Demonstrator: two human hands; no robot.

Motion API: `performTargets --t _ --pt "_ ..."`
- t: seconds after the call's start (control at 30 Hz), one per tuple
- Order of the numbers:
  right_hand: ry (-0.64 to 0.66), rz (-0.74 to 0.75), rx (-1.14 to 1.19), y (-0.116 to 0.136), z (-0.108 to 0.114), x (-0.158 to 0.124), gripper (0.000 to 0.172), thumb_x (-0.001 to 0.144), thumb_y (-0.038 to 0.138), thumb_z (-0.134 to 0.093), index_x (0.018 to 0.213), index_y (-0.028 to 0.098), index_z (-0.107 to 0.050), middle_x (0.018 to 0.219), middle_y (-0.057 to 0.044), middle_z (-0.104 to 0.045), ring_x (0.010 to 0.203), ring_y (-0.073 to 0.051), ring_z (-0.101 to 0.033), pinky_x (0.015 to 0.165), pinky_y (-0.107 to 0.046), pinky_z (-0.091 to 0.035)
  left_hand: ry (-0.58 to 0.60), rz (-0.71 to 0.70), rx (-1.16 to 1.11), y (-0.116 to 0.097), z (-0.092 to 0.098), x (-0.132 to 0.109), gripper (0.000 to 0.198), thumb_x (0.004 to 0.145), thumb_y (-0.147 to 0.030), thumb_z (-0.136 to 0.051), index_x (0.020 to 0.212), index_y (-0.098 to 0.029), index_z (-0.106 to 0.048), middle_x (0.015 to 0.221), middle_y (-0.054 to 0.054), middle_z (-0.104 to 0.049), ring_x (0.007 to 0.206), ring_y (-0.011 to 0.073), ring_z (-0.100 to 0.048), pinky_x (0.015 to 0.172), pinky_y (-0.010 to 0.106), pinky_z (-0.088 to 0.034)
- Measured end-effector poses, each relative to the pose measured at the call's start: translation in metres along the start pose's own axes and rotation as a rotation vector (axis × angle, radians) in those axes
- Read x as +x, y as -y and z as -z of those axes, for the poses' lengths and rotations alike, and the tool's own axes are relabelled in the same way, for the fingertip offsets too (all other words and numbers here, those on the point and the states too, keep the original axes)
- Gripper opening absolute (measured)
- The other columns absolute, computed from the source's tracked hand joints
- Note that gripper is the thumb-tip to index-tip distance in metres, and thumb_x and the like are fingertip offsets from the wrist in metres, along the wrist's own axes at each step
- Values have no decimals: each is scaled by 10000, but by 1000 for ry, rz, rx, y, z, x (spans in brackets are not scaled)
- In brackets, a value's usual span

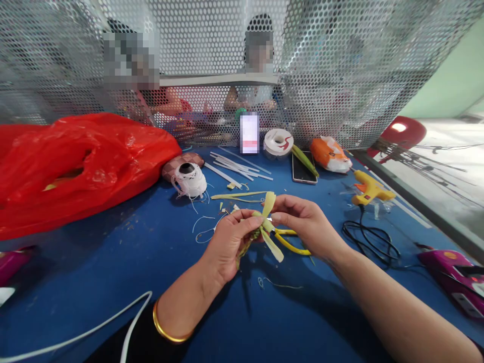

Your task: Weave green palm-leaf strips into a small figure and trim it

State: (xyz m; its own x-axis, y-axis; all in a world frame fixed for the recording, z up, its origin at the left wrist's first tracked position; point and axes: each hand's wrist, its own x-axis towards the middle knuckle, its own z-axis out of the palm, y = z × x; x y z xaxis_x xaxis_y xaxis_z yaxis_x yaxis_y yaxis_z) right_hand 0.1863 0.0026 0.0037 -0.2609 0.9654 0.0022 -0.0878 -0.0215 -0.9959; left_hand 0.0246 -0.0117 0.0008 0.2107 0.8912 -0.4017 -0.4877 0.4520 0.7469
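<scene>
Over the middle of the blue table, my left hand [229,237] pinches a pale yellow-green ribbon [273,247] at its centre. One loop of the ribbon stands up and a flat tail hangs down to the right. A darker green braided piece [244,250] shows beneath my left fingers, partly hidden by the palm. My right hand [308,219] closes thumb and fingers at the ribbon's right side; its fingertips are partly covered. Under my right hand lies a yellow-handled cutting tool [293,248], its working end hidden.
Left is a red plastic bag [124,151], with a white cord spool [190,181] beside it. White strips [238,166], a ribbon roll [279,142], phone [304,169] and orange packet [330,154] lie behind. Right are a yellow glue gun [372,189] and purple power strip [456,280]. People sit beyond the perforated screen.
</scene>
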Motion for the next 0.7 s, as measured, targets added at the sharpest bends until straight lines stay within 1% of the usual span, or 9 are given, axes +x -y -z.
performTargets --t 0.13,0.2,0.33,0.53,0.7 --pt "59 -52 128 -4 0 0 168 716 312 -760 826 193 -713 766 -1 -691 716 -138 -619 739 -297 -495 68 69 -36 -1 0 1 159 665 -175 -779 776 -113 -684 673 42 -705 542 100 -623 566 202 -506" --pt "65 -66 183 -6 -2 -1 171 719 311 -764 825 186 -715 757 -4 -686 695 -135 -613 721 -295 -493 95 95 -31 0 1 1 154 674 -177 -779 787 -109 -699 673 46 -706 530 97 -620 552 196 -505" --pt "42 -84 231 -7 -4 -2 184 699 309 -786 753 168 -679 666 12 -650 615 -109 -577 647 -261 -466 143 119 -23 0 2 1 168 674 -190 -791 800 -110 -714 693 48 -711 539 98 -630 533 181 -503" --pt "14 -76 245 -7 -7 -2 212 691 313 -787 722 163 -640 640 22 -630 578 -88 -541 606 -241 -443 157 128 -63 0 1 0 193 632 -201 -820 764 -118 -706 658 21 -692 524 94 -626 528 174 -504" --pt "-20 -1 192 -11 -10 -4 274 687 373 -784 693 173 -597 625 32 -597 551 -88 -513 559 -242 -420 147 125 -39 0 0 -2 212 633 -197 -817 770 -110 -682 664 32 -692 532 100 -628 540 183 -503"
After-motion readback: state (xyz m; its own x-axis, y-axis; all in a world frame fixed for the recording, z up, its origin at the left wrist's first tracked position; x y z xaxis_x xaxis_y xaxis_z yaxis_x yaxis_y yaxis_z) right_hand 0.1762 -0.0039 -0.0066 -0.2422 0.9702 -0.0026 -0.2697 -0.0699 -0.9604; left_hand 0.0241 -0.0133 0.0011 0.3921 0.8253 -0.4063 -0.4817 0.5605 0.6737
